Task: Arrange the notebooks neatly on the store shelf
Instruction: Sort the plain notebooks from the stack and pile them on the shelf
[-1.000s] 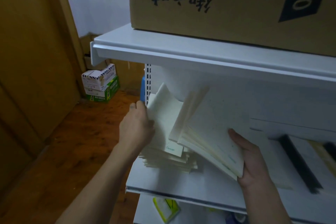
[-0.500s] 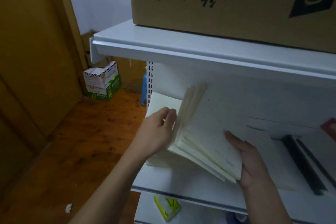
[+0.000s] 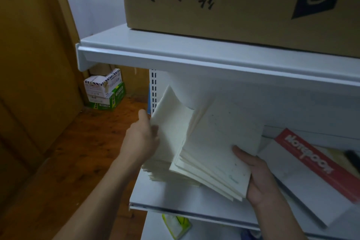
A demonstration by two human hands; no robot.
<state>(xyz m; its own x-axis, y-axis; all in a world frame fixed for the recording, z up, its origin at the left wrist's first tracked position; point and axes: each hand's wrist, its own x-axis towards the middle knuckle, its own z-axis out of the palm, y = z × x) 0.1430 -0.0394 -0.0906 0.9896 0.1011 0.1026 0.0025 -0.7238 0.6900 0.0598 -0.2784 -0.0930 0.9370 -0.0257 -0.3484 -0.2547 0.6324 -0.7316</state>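
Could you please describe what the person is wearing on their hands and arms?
Nothing visible: the left hand and right hand have no gloves or rings, and both forearms are bare to the frame edge, without sleeve, watch or bracelet.

The shelf (image 3: 175,52) at upper centre was smooth white-painted metal with a faint sheen, as was its slotted upright (image 3: 153,87). The box (image 3: 233,15) above was matt brown cardboard. The notebooks (image 3: 214,142) at centre had matt cream paper covers; the red-banded notebook (image 3: 311,160) at right looked slightly glossier. The floor (image 3: 87,142) at lower left was worn reddish wood.
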